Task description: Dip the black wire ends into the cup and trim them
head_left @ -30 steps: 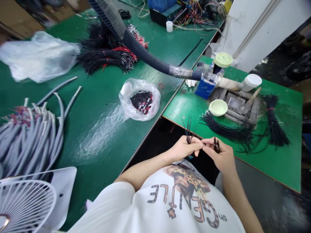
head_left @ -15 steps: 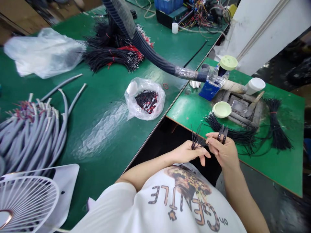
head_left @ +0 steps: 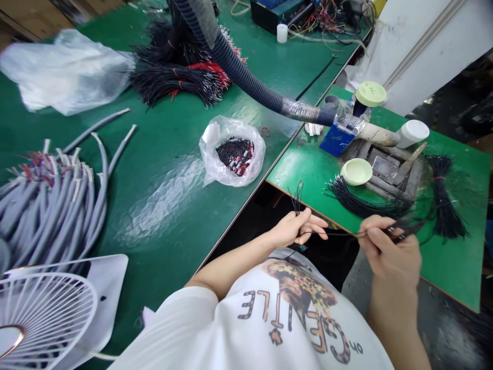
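Observation:
My left hand [head_left: 295, 227] is closed around several thin black wires [head_left: 297, 198] whose ends stick up above the thumb. To the right, my right hand [head_left: 389, 246] pinches the end of a black wire [head_left: 339, 235] stretched between both hands. A pair of dark thread snips [head_left: 400, 232], smeared by motion, also sits in that hand, blades pointing right. Behind the hands, a loose bundle of black wires [head_left: 365, 204] lies on the green side table, beside a pale green bowl [head_left: 357, 171].
A solder pot [head_left: 385, 164] with a scraper stands near a blue box [head_left: 337, 140] and a fume hose [head_left: 265, 100]. A tied black wire bundle [head_left: 442, 200] lies right. On the big table are a bag of small parts [head_left: 233, 154], grey cables [head_left: 57, 205] and a fan [head_left: 46, 318].
My right hand has moved right, away from the left, drawing a black wire out between them. The snips have swung from pointing up to pointing right.

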Demonstrator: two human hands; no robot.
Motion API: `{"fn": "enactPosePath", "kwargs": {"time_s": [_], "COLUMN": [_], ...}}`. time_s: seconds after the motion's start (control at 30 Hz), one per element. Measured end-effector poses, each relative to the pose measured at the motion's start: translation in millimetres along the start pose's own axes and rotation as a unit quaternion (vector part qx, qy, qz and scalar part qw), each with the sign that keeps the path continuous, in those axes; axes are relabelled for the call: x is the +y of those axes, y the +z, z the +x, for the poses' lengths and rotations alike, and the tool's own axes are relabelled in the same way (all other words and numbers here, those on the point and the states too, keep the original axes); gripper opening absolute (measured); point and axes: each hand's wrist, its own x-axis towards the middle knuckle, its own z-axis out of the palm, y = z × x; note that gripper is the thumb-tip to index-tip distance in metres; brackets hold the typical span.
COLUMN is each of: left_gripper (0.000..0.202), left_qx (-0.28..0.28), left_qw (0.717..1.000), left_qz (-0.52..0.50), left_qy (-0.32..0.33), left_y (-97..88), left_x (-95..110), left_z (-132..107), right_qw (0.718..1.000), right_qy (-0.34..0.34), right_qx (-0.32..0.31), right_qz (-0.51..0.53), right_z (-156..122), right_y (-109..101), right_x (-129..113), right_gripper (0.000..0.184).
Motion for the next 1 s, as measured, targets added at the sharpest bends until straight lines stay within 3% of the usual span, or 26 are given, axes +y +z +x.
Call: {"fn": "enactPosePath", "kwargs": {"time_s": [0.13, 0.23, 0.33, 0.47, 0.57, 0.73, 0.87, 1.0], "left_gripper": [0.073, 0.067, 0.056, 0.055, 0.055, 0.046, 0.039, 0.036], "left_qx": [0.115, 0.151, 0.059, -0.111, -0.139, -0.068, 0.010, 0.026], "left_qw": [0.992, 0.982, 0.989, 0.990, 0.988, 0.997, 0.999, 0.994], "left_qz": [-0.018, 0.008, 0.068, 0.086, 0.041, 0.011, 0.050, 0.091], "left_qy": [0.042, 0.114, 0.116, 0.020, -0.052, -0.039, 0.012, 0.052], "left_y": [-13.7, -10.1, 4.6, 21.9, 24.6, 26.0, 30.3, 32.3], "left_x": [0, 14, 31, 43, 40, 29, 28, 31], "left_z": [15, 14, 4, -8, -7, -3, -7, -10], "right_qw": [0.997, 0.994, 0.988, 0.985, 0.984, 0.991, 0.994, 0.993], "right_qy": [-0.043, -0.030, -0.030, -0.022, 0.012, 0.014, 0.016, 0.005], "right_qx": [0.025, -0.043, -0.112, -0.165, -0.173, -0.121, -0.051, -0.019], "right_qz": [-0.052, -0.094, -0.105, -0.054, -0.032, -0.060, -0.096, -0.118], "right_z": [-22, -20, -4, 9, 8, 3, -2, -5], "right_y": [-6, -6, -4, 3, 7, 7, 8, 12], "right_x": [-29, -26, -5, 18, 24, 28, 34, 33], "right_gripper": [0.010, 0.011, 0.008, 0.004, 0.006, 0.006, 0.031, 0.029]}}
